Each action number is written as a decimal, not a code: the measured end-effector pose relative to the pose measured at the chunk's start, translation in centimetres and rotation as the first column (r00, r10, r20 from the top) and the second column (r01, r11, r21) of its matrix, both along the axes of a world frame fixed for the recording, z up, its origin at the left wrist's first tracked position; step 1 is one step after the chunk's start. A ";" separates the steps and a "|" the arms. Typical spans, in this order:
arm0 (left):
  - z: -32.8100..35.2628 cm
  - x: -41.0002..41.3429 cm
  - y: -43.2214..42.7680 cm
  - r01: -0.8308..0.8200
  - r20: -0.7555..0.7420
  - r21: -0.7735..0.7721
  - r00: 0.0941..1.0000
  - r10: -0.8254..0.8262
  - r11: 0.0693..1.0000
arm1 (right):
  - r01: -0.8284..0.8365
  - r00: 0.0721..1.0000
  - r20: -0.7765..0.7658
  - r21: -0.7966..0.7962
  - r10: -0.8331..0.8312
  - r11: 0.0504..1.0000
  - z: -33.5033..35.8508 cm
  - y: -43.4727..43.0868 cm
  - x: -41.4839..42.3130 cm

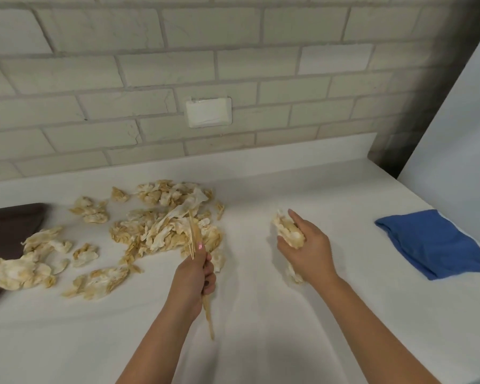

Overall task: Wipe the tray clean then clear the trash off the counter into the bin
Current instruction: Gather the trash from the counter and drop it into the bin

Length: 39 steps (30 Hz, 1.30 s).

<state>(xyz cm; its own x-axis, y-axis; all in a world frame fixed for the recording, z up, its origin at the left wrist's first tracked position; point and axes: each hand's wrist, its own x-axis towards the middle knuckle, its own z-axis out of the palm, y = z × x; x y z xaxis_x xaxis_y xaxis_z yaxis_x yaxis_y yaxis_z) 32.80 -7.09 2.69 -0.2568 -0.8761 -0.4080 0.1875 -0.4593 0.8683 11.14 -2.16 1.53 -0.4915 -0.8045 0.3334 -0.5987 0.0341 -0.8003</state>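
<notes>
Left hand (196,275) grips thin wooden skewers (207,309) | right hand (308,245) clutches crumpled stained tissue (288,231) | folded blue cloth (432,242)

No legible text, label, brand, number or sign found anywhere in my view. I checked each printable surface in turn. The white rectangular plastic wall plate (208,112) set in the pale brick wall (94,79) is blank. The folded blue cloth (432,245) on the white tabletop (261,342) shows no tag or print. The dark brown tray (9,225) at the left edge carries no marking that I can see. The crumpled, stained white paper scraps (164,223) bear only brown staining, no lettering. The thin wooden skewers (194,239) are unmarked.
</notes>
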 end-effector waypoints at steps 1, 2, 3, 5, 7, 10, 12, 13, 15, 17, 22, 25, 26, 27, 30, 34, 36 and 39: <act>-0.1 -0.1 -0.1 0.020 0.022 -0.010 1.000 -0.019 1.000 | 0.058 0.998 -0.013 0.024 -0.058 0.998 -0.8 1.2 -0.3; -0.3 -0.2 -0.2 0.044 0.037 -0.016 0.998 -0.044 0.999 | 0.099 0.995 -0.031 0.074 -0.097 0.992 -1.7 2.3 -0.4; -0.5 -0.3 -0.1 0.073 0.047 -0.017 0.996 -0.072 0.997 | 0.121 0.990 -0.082 0.107 -0.112 0.987 -2.8 3.2 -0.4; -0.9 -0.5 0.2 0.130 0.057 -0.011 0.990 -0.129 0.991 | 0.134 0.950 -0.296 0.096 -0.100 0.986 -4.9 4.1 -0.4; -1.3 -0.9 0.6 0.169 0.058 0.000 0.984 -0.169 0.986 | 0.187 0.900 -0.428 0.198 -0.087 0.962 -5.9 4.1 -0.5; -1.7 -1.7 1.1 0.214 0.062 0.012 0.975 -0.214 0.977 | 0.100 0.936 -0.345 0.462 0.075 0.881 -4.8 4.3 -1.0; -1.9 -2.5 1.5 0.251 0.061 0.017 0.966 -0.251 0.968 | -0.005 0.941 -0.293 0.494 0.172 0.869 -4.6 5.1 -1.6; -2.1 -3.0 1.8 0.267 0.059 0.023 0.962 -0.268 0.963 | -0.041 0.934 -0.303 0.435 0.189 0.899 -4.6 5.7 -1.5; -2.2 -4.1 2.4 0.294 0.041 0.036 0.955 -0.295 0.955 | -0.030 0.907 -0.402 0.236 0.126 0.971 -5.1 7.2 -0.9; -2.2 -5.3 3.2 0.319 0.037 0.029 0.947 -0.320 0.947 | 0.010 0.868 -0.495 0.093 0.037 0.996 -5.9 8.6 0.0; -0.9 -8.8 7.0 0.420 0.151 -0.125 0.904 -0.401 0.899 | 0.000 0.914 -0.405 0.086 0.035 0.996 -5.9 12.9 -0.6; 0.4 -11.5 10.5 0.539 0.223 -0.191 0.838 -0.498 0.820 | 0.153 0.987 -0.057 0.046 -0.150 0.987 -4.4 17.5 -3.0; 0.7 -12.7 12.0 0.575 0.243 -0.194 0.813 -0.529 0.794 | 0.209 0.975 0.077 0.037 -0.211 0.977 -3.8 19.2 -4.1; 0.8 -14.0 13.6 0.608 0.258 -0.191 0.788 -0.559 0.770 | 0.251 0.948 0.196 0.026 -0.251 0.968 -3.1 20.9 -5.3; 0.6 -18.8 19.0 0.703 0.251 -0.144 0.707 -0.662 0.697 | 0.359 0.862 0.388 -0.016 -0.325 0.933 -2.0 26.2 -9.6; -1.6 -25.7 27.2 0.770 0.203 -0.022 0.628 -0.752 0.637 | 0.351 0.810 0.493 0.029 -0.318 0.936 -3.8 33.6 -15.6; -3.6 -28.4 31.0 0.774 0.218 -0.002 0.618 -0.755 0.633 | 0.333 0.786 0.519 0.103 -0.336 0.937 -5.7 37.3 -18.5; -8.2 -31.4 35.7 0.747 0.242 0.066 0.631 -0.737 0.662 | 0.274 0.770 0.507 0.287 -0.388 0.918 -10.4 42.1 -22.1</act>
<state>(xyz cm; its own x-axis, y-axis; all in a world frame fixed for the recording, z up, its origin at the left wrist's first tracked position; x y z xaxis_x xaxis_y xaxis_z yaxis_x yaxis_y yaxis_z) 1.43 28.61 -5.47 -0.7314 -0.4471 -0.5149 -0.4059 -0.3213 0.8556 -11.00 39.93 -8.86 -0.7911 -0.5749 -0.2089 0.0100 0.3292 -0.9442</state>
